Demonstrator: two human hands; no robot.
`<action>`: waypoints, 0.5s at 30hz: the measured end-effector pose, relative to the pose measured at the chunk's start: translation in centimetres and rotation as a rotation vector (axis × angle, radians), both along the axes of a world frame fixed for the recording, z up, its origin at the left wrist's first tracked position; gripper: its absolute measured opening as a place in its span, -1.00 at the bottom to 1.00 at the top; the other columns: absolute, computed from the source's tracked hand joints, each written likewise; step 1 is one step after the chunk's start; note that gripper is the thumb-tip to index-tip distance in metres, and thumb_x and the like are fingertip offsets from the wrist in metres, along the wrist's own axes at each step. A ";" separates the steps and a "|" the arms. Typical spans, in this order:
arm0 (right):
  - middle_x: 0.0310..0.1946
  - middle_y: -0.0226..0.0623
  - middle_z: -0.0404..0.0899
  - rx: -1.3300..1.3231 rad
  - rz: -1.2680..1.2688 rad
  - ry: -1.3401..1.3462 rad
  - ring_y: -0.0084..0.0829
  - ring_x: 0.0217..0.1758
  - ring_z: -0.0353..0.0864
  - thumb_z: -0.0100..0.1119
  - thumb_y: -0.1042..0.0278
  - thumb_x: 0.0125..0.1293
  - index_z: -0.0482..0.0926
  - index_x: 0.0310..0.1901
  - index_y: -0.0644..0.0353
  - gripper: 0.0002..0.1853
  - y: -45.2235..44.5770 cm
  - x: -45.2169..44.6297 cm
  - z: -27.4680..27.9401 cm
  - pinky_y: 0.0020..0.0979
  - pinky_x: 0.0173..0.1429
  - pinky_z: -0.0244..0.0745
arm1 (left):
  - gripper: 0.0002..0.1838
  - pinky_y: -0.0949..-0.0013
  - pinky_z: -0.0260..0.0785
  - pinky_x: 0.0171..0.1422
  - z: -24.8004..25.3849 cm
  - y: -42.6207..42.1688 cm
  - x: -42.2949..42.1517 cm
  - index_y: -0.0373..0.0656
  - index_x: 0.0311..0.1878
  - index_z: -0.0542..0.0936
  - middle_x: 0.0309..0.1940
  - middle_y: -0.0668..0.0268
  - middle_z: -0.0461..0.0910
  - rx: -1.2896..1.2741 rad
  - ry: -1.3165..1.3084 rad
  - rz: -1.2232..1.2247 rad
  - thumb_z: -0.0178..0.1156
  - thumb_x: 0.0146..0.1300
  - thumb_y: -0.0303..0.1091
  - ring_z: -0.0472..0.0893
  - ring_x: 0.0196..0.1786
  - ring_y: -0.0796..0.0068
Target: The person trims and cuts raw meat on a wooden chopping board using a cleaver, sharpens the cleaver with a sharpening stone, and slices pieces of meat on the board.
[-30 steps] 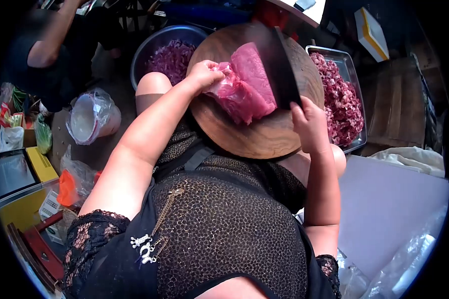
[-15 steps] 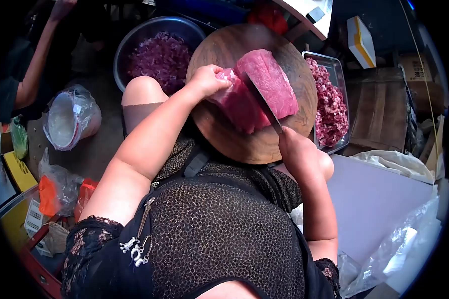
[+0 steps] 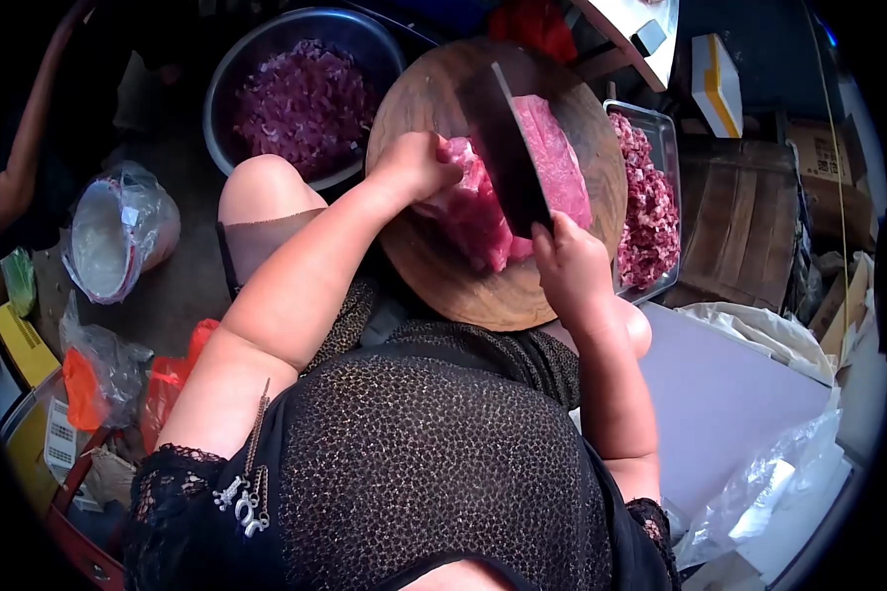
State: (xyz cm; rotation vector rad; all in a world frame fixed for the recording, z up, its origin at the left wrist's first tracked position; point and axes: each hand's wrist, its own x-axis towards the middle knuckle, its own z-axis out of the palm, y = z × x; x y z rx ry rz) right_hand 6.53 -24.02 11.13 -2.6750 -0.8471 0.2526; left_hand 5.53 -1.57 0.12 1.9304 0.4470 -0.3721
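Observation:
A large piece of pink meat [image 3: 559,163] lies on the round wooden chopping board [image 3: 419,266]. My left hand [image 3: 417,167] grips the left edge of the meat, fingers closed on it. In my right hand [image 3: 570,258] is the handle of a broad dark cleaver [image 3: 508,148]. Its blade is tilted over the middle of the meat and hides part of it. Whether the edge touches the meat cannot be made out.
A metal bowl [image 3: 212,126] of cut meat stands left of the board, and a metal tray [image 3: 672,148] of minced-looking meat stands right. A plastic-lined bucket [image 3: 108,241] is farther left. Another person's arm [image 3: 32,128] shows at the far left.
The cleaver has gone from standing down in the meat to being lifted and tilted above it. My left hand still holds the meat's left edge. The whole view has shifted slightly.

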 end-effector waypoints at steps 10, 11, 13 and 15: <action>-0.44 -0.04 0.63 -0.422 -0.069 -0.075 0.03 -0.35 0.64 0.02 0.21 0.39 0.48 -0.27 0.17 -0.79 -0.1 -0.8 -0.1 0.00 -0.26 0.52 | -0.53 0.20 0.46 0.08 -0.6 -1.2 -0.7 -0.21 -0.01 0.63 -0.16 0.03 0.68 0.119 -0.148 0.058 0.34 0.01 -0.17 0.65 -0.04 0.08; -0.47 -0.03 0.62 -0.405 -0.021 -0.070 0.03 -0.37 0.64 0.02 0.22 0.39 0.47 -0.29 0.18 -0.79 0.2 -0.3 -0.3 -0.01 -0.28 0.52 | -0.53 0.17 0.46 0.07 -0.5 -1.1 -0.8 -0.20 -0.03 0.63 -0.16 0.00 0.67 0.172 -0.153 0.041 0.32 0.02 -0.13 0.65 -0.05 0.03; -0.53 0.01 0.60 -0.402 0.059 -0.060 0.03 -0.42 0.64 0.02 0.27 0.38 0.46 -0.32 0.22 -0.80 1.2 0.7 -0.5 -0.02 -0.33 0.54 | -0.54 0.15 0.46 0.07 -0.3 -1.0 -0.7 -0.21 -0.06 0.64 -0.17 -0.03 0.67 0.173 -0.115 -0.003 0.29 0.02 -0.11 0.64 -0.06 0.00; -0.54 0.01 0.60 -0.392 0.087 -0.065 0.03 -0.44 0.64 0.01 0.28 0.37 0.46 -0.32 0.23 -0.80 2.1 1.6 -1.0 -0.02 -0.35 0.54 | -0.55 0.12 0.46 0.06 -0.6 -1.0 -0.5 -0.21 -0.09 0.65 -0.18 -0.06 0.66 0.175 -0.072 -0.048 0.27 0.02 -0.09 0.64 -0.07 -0.04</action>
